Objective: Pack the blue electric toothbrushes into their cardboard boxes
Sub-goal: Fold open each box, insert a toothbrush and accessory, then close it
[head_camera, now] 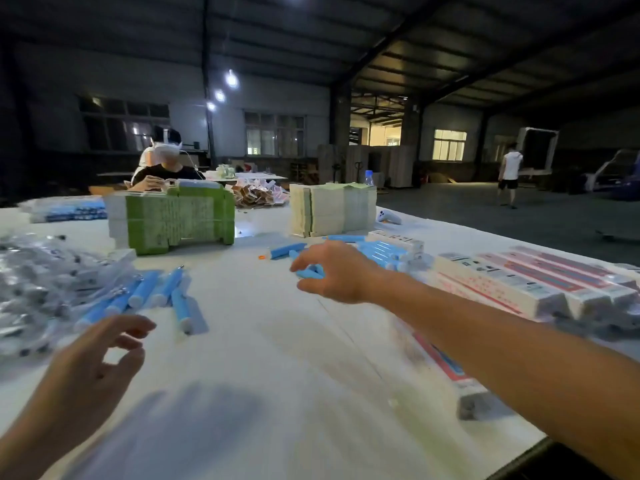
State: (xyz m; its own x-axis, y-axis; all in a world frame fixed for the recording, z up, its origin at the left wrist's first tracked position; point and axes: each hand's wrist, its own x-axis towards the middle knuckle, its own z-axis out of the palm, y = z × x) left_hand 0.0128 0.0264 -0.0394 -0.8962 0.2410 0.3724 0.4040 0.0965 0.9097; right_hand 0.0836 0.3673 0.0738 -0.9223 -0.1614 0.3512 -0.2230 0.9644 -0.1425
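My right hand (332, 273) reaches across the white table (277, 358), its fingers spread and curling over a small blue toothbrush piece (310, 272); motion blur hides whether it grips it. My left hand (90, 355) hovers low at the near left, loosely curled, holding nothing. Several blue toothbrush handles (152, 292) lie just beyond it. More blue pieces (287, 250) and a blue pile (377, 251) lie past the right hand. Printed cardboard boxes (540, 282) lie in a row at the right.
Clear plastic bags (38, 285) heap at the left. A green-and-white stack (176, 220) and a pale stack (332, 209) stand mid-table. A flat box (446, 362) lies under my right forearm. A person (162, 168) sits opposite; another person (509, 174) walks at far right.
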